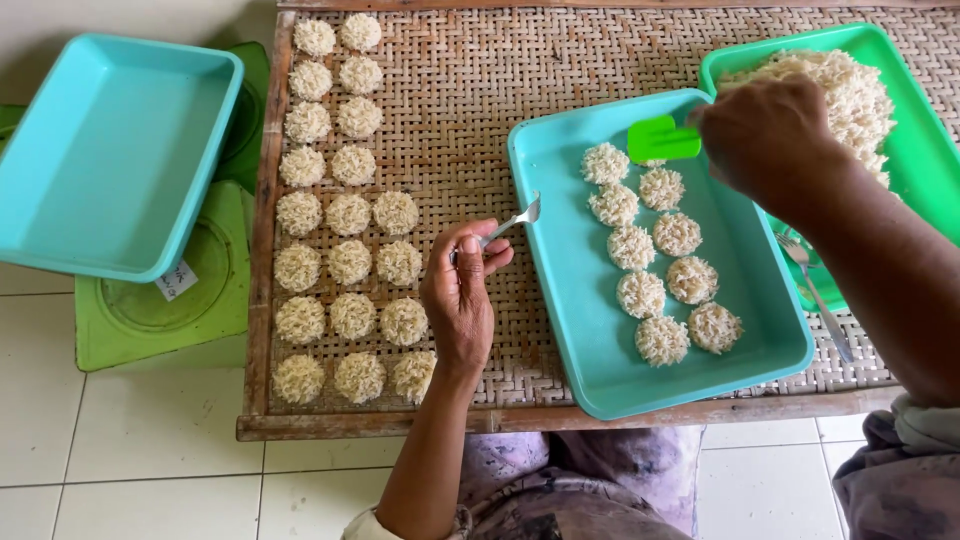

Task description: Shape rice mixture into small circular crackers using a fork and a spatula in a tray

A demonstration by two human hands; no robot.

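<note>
Pinching a metal fork point(512, 221) by its handle, left hand point(458, 298) closed over the woven table point(470, 110) | right hand point(765, 135) clamped on a green scoop point(663, 139) above the teal tray point(560, 300) | noodle rounds point(660, 255) judged light, crumbly; best lifted from beneath.

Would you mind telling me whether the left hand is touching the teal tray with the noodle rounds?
Apart. The head view shows the left hand holding a spoon over the woven mat, with bare mat between it and the teal tray.
</note>
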